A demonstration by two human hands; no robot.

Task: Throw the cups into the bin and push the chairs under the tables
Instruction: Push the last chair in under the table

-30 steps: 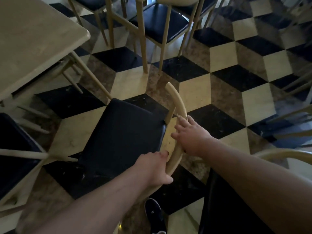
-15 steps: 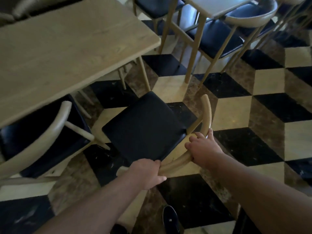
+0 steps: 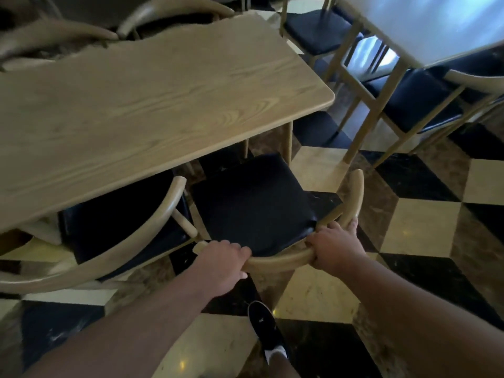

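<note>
A wooden chair with a black seat (image 3: pixel 253 200) and a curved pale backrest stands in front of me, its seat's far edge just under the near right corner of a long wooden table (image 3: pixel 152 105). My left hand (image 3: pixel 223 264) grips the backrest's left part. My right hand (image 3: pixel 334 248) grips the same rail further right. No cups or bin are in view.
A second black-seated chair (image 3: pixel 117 222) sits tucked under the table to the left, close beside mine. Another table (image 3: pixel 425 25) with chairs (image 3: pixel 417 102) stands at the back right. More chair backs (image 3: pixel 174 9) show beyond the table. My shoe (image 3: pixel 264 328) is on the checkered floor.
The chair has slid forward and turned square to the table, its seat front now reaching under the table edge. Both hands stayed on the backrest, and my view has moved closer to the table.
</note>
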